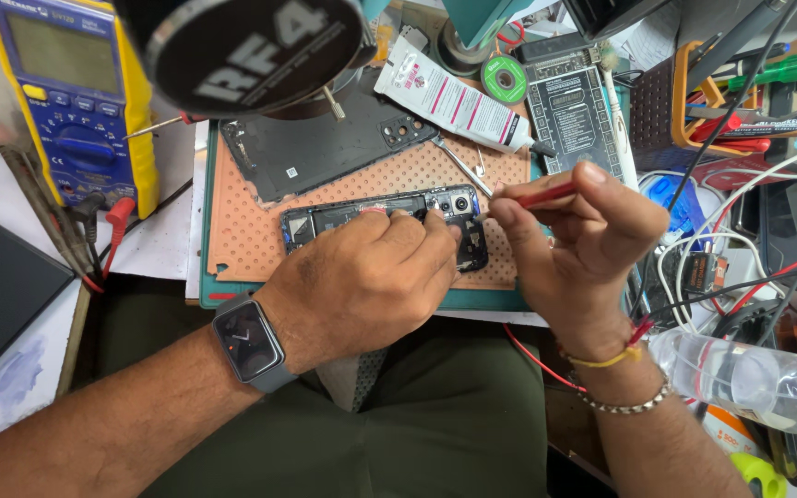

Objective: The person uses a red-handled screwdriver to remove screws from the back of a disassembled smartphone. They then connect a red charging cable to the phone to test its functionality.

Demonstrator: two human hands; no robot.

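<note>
An opened smartphone (371, 210) with its insides bared lies on an orange perforated mat (251, 231). My left hand (362, 277), a smartwatch on its wrist, rests over the phone's near edge and presses it down. My right hand (583, 240) pinches a red-handled tool (546, 195) whose tip points at the phone's camera corner (458, 203). The phone's dark back cover (325, 148) lies just beyond on the mat. Metal tweezers (458, 166) lie beside the cover.
A yellow multimeter (76, 92) stands at the far left with its leads. A white glue tube (454, 101), a green solder-wick spool (505, 78) and a dark test board (569, 115) lie behind. Tangled cables and a plastic bottle (749, 378) crowd the right. A black microscope lens (251, 46) hangs overhead.
</note>
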